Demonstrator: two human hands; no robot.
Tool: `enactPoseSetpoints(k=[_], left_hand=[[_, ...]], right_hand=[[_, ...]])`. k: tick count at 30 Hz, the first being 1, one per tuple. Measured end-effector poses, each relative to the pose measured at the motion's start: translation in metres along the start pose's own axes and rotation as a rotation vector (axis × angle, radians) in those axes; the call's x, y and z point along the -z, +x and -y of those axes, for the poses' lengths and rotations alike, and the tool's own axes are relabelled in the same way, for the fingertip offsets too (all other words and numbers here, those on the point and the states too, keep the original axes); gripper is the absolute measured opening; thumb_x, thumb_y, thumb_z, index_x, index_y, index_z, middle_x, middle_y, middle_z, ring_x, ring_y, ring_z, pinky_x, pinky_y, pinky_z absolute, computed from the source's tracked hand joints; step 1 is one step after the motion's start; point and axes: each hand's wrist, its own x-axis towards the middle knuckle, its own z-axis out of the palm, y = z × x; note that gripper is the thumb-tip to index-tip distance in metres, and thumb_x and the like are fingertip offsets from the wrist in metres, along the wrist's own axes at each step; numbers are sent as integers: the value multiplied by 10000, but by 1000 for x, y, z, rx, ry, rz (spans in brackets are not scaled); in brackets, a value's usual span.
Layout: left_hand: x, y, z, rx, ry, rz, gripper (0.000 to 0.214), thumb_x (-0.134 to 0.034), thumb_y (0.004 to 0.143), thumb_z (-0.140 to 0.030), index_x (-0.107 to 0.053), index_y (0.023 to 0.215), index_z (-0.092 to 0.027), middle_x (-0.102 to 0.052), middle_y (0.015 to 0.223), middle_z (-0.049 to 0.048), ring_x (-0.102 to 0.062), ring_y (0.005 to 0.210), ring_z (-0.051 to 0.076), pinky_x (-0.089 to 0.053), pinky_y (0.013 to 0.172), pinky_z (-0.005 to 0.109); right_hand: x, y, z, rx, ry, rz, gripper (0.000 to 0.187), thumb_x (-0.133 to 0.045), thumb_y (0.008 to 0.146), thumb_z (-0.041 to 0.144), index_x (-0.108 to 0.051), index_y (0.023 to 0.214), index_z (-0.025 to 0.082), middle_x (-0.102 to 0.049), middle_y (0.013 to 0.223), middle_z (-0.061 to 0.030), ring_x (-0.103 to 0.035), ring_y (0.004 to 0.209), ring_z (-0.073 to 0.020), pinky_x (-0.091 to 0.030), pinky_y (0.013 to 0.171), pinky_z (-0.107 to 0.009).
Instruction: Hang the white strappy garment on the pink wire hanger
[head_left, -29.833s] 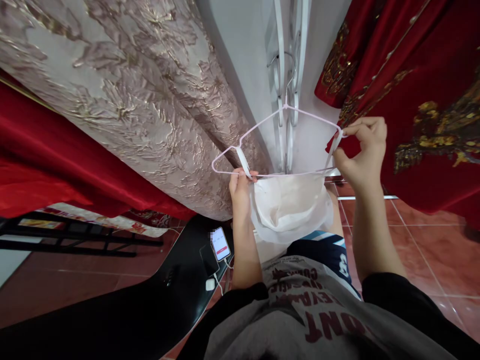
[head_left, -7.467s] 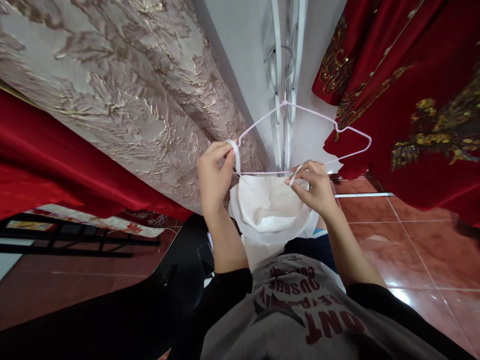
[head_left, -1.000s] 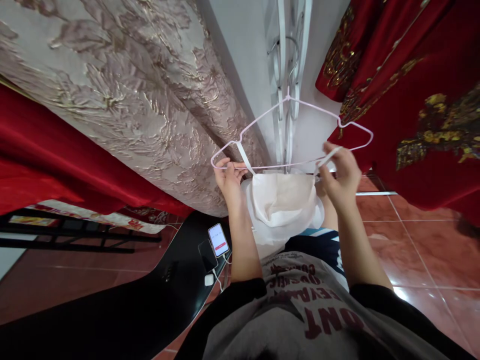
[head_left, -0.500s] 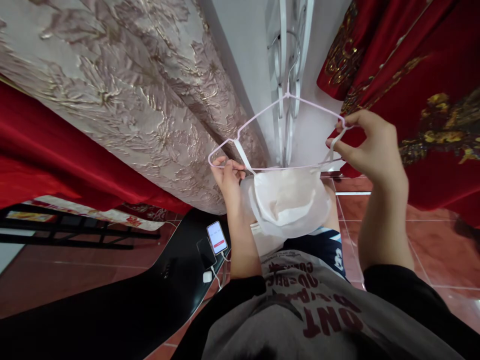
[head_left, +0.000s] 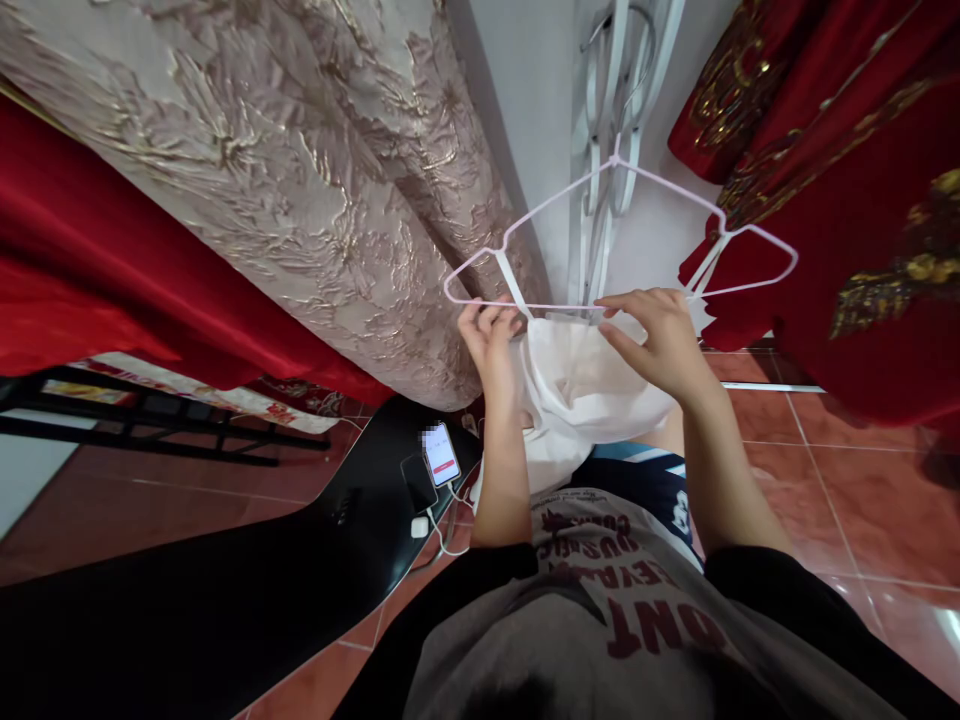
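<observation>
A pale pink wire hanger hangs by its hook from a white metal grille. A white strappy garment hangs from it, one strap in each shoulder notch. My left hand is closed on the hanger's bottom bar and the garment's top edge at the left. My right hand rests on the bottom bar near its middle, fingers curled loosely over the garment's upper edge. The right strap sits in its notch, free of my hand.
A beige and gold embroidered curtain hangs at the left, red embroidered garments at the right. Below left is a black surface with a lit phone and a charger. The floor is red tile.
My right hand let go of the right strap at the hanger's shoulder and came down and left to the middle of the bottom bar. The view shifted slightly.
</observation>
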Motion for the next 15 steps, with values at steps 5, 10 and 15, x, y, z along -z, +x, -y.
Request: enactPoseSetpoints(k=[5,10,15], left_hand=[[6,-10,10,-61,285,272,174,-750,897,-311,-661,1025,-235,-744,1061,51,-739,1000,191,-570,953,357],[6,-8,-9,7,293,294,169,-762,910,-320,-664,1022,-240,-739,1016,40,-694,737,129,-552,675,256],[4,-12,-32,208,186,361,108,-745,916,-301,-737,983,-217,-721,884,23,-584,566,75,-428,508,209]], right_hand=[[-9,-9,5,-6,-65,-90,297,-587,1016,397,-706,1256,268,-786,1087,-53,-666,1019,-293,-412,1011,-487],[-15,-8,6,-14,-41,-98,276,-587,1020,399,-710,1236,281,-791,1093,-40,-659,996,-276,-404,1007,-479],[-11,-7,3,-16,-10,-99,240,-595,1021,386,-728,1192,283,-794,1067,-31,-660,979,-267,-414,983,-465]])
